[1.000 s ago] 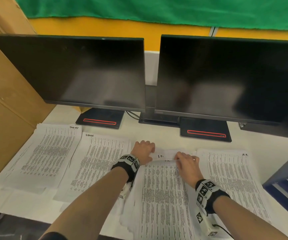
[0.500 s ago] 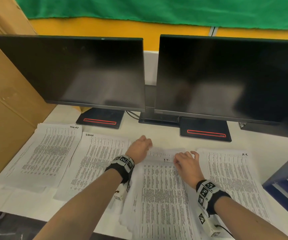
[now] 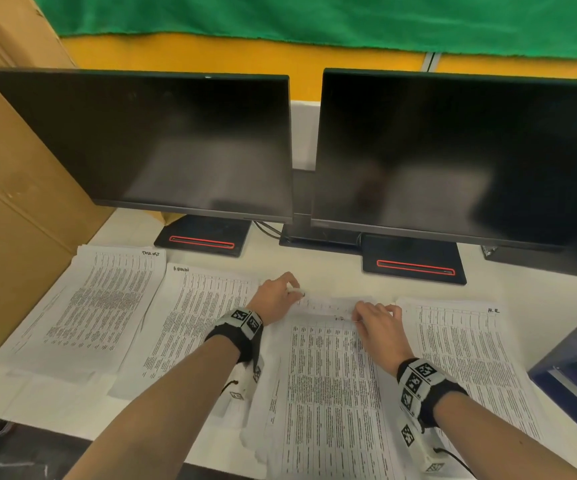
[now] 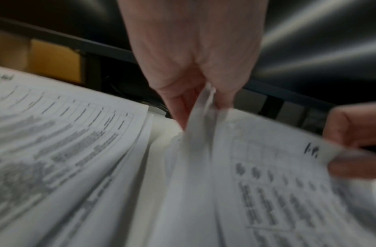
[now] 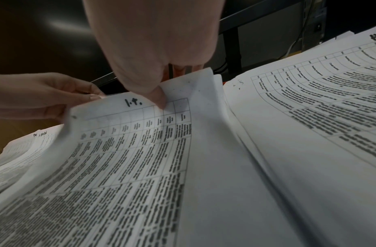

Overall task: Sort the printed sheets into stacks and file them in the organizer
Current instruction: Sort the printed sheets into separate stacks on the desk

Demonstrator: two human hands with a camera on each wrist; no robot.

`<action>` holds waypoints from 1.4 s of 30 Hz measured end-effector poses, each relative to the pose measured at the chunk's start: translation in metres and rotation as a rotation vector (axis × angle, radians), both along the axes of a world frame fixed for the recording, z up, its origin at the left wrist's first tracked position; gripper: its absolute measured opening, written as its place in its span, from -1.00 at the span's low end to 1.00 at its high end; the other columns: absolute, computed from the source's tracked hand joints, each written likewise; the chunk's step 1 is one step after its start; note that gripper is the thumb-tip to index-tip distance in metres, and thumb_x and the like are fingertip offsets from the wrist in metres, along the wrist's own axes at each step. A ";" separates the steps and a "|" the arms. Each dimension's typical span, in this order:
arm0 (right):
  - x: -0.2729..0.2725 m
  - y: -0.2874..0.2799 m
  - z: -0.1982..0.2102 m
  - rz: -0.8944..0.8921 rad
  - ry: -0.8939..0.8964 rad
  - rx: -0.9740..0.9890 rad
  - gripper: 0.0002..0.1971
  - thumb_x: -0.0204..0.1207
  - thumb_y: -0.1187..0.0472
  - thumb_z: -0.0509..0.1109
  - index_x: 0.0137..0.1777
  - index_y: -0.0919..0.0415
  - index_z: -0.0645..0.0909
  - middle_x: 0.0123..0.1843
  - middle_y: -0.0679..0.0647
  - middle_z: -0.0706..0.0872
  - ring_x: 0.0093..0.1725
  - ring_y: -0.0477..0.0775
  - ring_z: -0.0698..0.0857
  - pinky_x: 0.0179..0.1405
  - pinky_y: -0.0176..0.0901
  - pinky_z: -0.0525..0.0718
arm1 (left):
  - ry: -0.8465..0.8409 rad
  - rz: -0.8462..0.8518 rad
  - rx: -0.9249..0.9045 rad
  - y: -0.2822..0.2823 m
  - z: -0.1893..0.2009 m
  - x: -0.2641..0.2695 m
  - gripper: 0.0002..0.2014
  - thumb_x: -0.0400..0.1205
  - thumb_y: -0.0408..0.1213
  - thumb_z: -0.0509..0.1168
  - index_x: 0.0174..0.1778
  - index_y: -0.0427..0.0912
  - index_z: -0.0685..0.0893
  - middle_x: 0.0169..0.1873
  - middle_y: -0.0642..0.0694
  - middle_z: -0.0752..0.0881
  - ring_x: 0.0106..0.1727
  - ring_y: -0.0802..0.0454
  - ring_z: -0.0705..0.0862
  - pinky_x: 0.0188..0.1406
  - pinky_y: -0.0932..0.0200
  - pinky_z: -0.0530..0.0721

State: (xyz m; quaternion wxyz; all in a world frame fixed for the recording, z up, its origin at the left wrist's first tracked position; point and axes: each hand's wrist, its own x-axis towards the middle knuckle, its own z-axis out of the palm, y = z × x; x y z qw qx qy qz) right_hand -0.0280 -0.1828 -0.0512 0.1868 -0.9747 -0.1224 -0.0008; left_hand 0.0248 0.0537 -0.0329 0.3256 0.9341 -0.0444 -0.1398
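Left hand (image 3: 273,296): pinching the top sheet's (image 3: 325,375) far left corner.
Right hand (image 3: 377,320): pinching its far right corner, thumb on top.
Sheet: lifting off the middle stack, seemingly; neighbouring stacks (image 3: 463,358) lying just beside.
Worktop (image 3: 342,285): bare strip before the monitors (image 3: 162,147).

The printed sheets (image 3: 318,386) are white, covered with dense black text set in a thin-lined grid, with black handwritten marks along their top edges. The desk (image 3: 314,265) beneath them is off-white. Behind the sheets, the two monitors (image 3: 162,143) are black, each base (image 3: 204,241) carrying a thin red outlined bar. Above the monitors the wall (image 3: 183,51) is yellow-orange, topped by green cloth (image 3: 314,15). Left of the monitors stands brown cardboard (image 3: 6,188). Both wristbands (image 3: 243,323) are black with black-and-white square markers.
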 end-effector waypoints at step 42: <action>0.001 0.010 -0.006 0.025 0.034 -0.161 -0.60 0.42 0.45 0.28 0.15 -0.02 0.52 0.04 -0.08 0.55 0.13 0.03 0.53 0.30 0.02 0.10 | 0.020 -0.309 0.472 0.008 -0.002 0.007 -0.72 0.60 -0.27 0.23 0.23 -0.13 0.54 0.17 -0.16 0.53 0.17 -0.13 0.56 0.25 -0.07 0.46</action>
